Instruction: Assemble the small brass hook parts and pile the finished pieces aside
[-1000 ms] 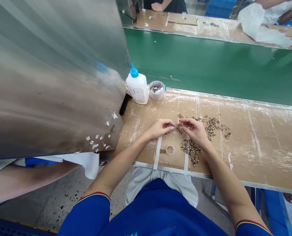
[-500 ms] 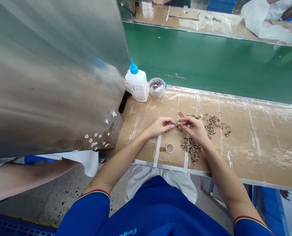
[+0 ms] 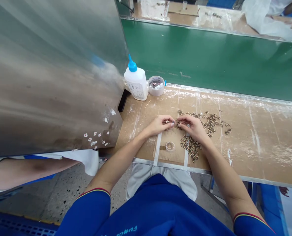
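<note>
My left hand (image 3: 161,125) and my right hand (image 3: 192,127) meet fingertip to fingertip above the cardboard-covered bench (image 3: 146,144). Both are pinched closed; whatever lies between the fingertips is too small to name. Around and under my right hand spread small brass-coloured metal pieces, one heap (image 3: 191,147) toward the bench's front edge and another pile (image 3: 211,122) farther right. Just in front of my hands stands a small clear cup (image 3: 170,146) with a little something in it.
A white bottle with a blue nozzle (image 3: 136,82) stands at the back left beside a tape roll (image 3: 156,86) holding scraps. A metal panel (image 3: 54,78) walls off the left side. Behind the bench runs a green belt (image 3: 210,59). Another person's arm (image 3: 32,172) shows at lower left.
My hands stay together in nearly the same place, with only slight finger movement. The whole view has shifted a little. The other person's arm at lower left has moved slightly.
</note>
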Available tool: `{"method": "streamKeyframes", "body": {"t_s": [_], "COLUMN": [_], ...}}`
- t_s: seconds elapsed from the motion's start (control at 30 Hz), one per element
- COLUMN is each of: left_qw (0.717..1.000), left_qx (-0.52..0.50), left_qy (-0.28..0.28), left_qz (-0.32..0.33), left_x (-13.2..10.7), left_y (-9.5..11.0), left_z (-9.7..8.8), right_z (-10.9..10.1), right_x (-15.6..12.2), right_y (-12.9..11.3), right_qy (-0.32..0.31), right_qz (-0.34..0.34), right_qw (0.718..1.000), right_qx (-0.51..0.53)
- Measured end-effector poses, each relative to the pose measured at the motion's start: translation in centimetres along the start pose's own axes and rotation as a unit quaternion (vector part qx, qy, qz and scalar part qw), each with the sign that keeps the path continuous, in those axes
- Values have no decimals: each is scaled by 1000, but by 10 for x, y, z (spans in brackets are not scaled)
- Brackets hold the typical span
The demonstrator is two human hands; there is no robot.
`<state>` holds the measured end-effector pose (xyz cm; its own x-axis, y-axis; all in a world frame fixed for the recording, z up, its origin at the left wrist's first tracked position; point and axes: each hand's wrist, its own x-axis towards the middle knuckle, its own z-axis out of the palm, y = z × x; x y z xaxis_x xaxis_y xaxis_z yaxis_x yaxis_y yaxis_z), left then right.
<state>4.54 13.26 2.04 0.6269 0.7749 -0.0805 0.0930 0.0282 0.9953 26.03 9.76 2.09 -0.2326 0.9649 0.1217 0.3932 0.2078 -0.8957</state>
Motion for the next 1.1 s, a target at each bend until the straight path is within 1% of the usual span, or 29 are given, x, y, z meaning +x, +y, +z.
{"method": "streamKeyframes", "body": {"t_s": [0.17, 0.3, 0.4, 0.57, 0.67, 0.77, 0.9, 1.1], "left_qw": [1000, 998, 997, 995, 993, 990, 981, 979], "left_qx": [-6, 18, 36, 62, 78, 107, 161, 170], "left_qy": [4, 24, 34, 43, 47, 53, 59, 62], "left_qz": [6, 49, 66, 64, 71, 82, 87, 91], "left_x": [1, 1, 2, 2, 2, 3, 4, 5], "left_y": [-4, -6, -7, -8, -8, -8, -9, -9], "left_z": [1, 0, -1, -1, 0, 1, 2, 3], "right_z": [-1, -3, -3, 0, 2, 6, 13, 17], "right_x": [0, 1, 2, 1, 1, 0, -1, -2], "right_y": [2, 3, 3, 1, -2, -6, -9, -7], "right_qy": [22, 49, 62, 61, 62, 63, 75, 71], "right_qz": [33, 63, 82, 114, 124, 118, 105, 114], "right_qw": [999, 997, 993, 982, 977, 978, 983, 984], "right_qx": [5, 19, 55, 138, 160, 159, 129, 116]}}
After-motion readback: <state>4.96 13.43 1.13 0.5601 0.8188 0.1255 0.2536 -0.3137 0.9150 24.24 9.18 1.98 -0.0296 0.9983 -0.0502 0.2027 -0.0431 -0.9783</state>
